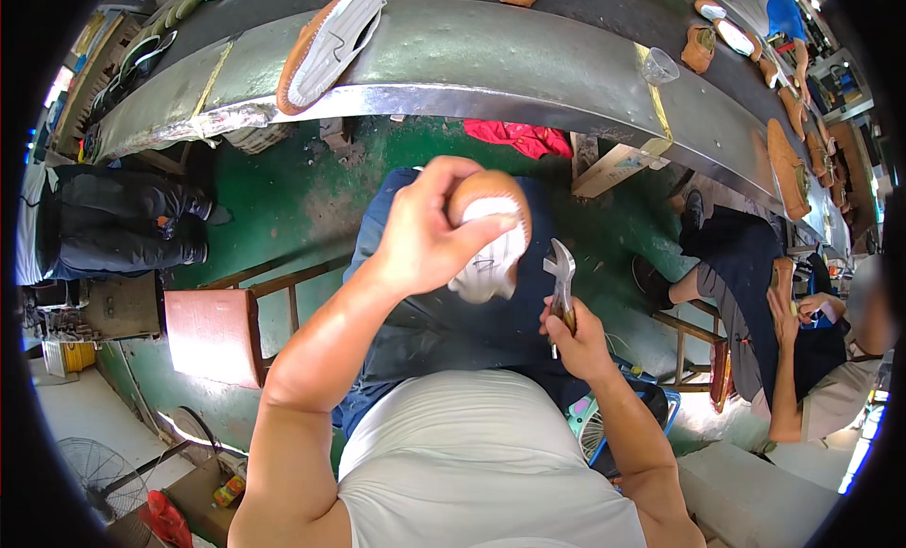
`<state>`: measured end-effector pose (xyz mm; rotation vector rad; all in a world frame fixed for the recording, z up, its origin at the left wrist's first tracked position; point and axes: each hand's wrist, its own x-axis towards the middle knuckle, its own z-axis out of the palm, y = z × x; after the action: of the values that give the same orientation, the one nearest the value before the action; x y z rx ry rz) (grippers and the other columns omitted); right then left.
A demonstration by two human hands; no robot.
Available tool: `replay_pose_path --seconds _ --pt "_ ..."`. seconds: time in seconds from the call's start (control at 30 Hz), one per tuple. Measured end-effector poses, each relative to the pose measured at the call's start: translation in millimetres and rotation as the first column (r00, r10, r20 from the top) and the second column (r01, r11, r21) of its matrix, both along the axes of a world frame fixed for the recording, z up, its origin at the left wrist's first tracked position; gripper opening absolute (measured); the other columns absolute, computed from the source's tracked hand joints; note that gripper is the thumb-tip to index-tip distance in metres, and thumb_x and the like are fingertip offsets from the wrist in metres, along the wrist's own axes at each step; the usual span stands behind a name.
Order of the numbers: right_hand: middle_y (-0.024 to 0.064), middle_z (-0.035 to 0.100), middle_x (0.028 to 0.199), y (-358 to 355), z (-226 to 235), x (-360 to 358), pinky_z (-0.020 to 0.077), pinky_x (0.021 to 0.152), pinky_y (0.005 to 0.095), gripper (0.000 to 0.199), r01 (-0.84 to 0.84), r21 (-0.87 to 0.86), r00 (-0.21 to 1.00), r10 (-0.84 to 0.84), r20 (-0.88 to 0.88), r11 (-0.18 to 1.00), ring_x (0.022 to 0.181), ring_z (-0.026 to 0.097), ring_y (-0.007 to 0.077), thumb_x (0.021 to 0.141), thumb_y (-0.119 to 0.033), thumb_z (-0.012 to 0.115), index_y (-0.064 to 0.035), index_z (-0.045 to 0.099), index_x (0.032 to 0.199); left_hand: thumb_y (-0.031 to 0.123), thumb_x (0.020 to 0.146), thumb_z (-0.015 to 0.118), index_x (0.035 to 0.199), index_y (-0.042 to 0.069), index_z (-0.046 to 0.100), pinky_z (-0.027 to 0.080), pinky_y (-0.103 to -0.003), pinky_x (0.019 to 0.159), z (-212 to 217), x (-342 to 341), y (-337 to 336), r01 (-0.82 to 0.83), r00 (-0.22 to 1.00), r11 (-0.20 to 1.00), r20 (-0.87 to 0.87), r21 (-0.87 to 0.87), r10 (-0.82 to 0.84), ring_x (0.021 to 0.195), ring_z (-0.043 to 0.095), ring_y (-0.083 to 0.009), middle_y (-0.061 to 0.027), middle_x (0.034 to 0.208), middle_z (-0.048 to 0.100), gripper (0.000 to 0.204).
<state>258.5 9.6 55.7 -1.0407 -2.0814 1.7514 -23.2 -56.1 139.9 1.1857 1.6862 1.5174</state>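
Note:
In front of my lap, my left hand [429, 232] grips a shoe upper [489, 229] by its side, fingers over the top and thumb across the white part. The upper is tan at the rounded end, with a pale stitched seam and white material hanging loose below; dark marks show on the white. To its right, my right hand [578, 338] is wrapped round the handles of metal pincers [562, 267]. Their curved head points up, a short way apart from the upper.
A metal-topped bench [453, 52] curves across ahead, bearing a tan-and-white shoe [330, 48] and a clear plastic cup [660, 67]. A red cloth [519, 138] lies beneath it. A padded stool [212, 336] stands left; a seated person [783, 331] works at right.

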Motion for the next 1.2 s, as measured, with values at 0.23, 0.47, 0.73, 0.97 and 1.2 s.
replay_pose_path --seconds 0.23,0.47,0.73,0.97,1.2 --pt "0.0116 0.064 0.097 13 29 6 0.0498 0.079 0.0332 0.037 -0.227 -0.065 0.939 0.236 0.249 0.972 0.085 0.062 0.0221 0.094 -0.013 0.059 0.0012 0.054 0.127 0.054 0.103 0.045 0.116 -0.001 0.068 0.050 -0.035 0.090 -124 0 34 0.222 0.833 0.834 0.542 -0.506 0.107 0.100 0.065 -0.0180 -0.0101 0.107 0.071 0.061" --pt "0.0280 0.063 0.112 26 19 -9 0.0497 0.090 0.0465 0.049 -0.472 0.317 0.869 0.376 0.321 0.823 0.104 0.062 0.0435 0.091 -0.015 0.061 0.0100 0.050 0.132 0.044 0.110 0.024 0.146 0.004 0.046 0.033 -0.032 0.113 -185 53 -23 0.320 0.615 0.895 0.787 -0.310 0.053 0.130 0.047 -0.0186 -0.0122 0.141 0.054 0.058" --pt "0.0232 0.067 0.085 60 73 -79 0.0512 0.076 0.0509 0.028 -0.796 0.054 0.470 0.558 0.684 0.603 0.083 0.065 0.0429 0.095 -0.024 0.060 0.0040 0.060 0.097 0.050 0.109 0.019 0.153 0.007 0.032 0.040 -0.034 0.109 -175 69 -37 0.216 0.747 0.934 0.665 -0.284 0.029 0.126 0.050 -0.0196 -0.0127 0.139 0.052 0.063" --pt "0.0241 0.068 0.087 -6 -34 -49 0.0511 0.077 0.0477 0.028 -0.204 -0.062 0.936 0.213 0.281 0.977 0.086 0.066 0.0434 0.093 -0.025 0.063 0.0017 0.062 0.103 0.055 0.104 0.039 0.156 0.010 0.026 0.034 -0.036 0.113 -171 56 -27 0.208 0.659 0.949 0.751 -0.239 0.045 0.133 0.042 -0.0200 -0.0099 0.144 0.045 0.070" --pt "0.0037 0.066 0.082 -8 -47 -40 0.0463 0.052 0.0251 0.022 -0.035 -0.609 0.989 0.115 0.093 0.793 0.075 0.066 0.0132 0.099 -0.021 0.060 0.0005 0.062 0.106 0.042 0.100 0.059 0.153 0.007 0.031 0.042 -0.035 0.106 -156 49 -15 0.204 0.587 0.941 0.803 -0.271 0.104 0.124 0.050 -0.0190 -0.0089 0.138 0.052 0.070"
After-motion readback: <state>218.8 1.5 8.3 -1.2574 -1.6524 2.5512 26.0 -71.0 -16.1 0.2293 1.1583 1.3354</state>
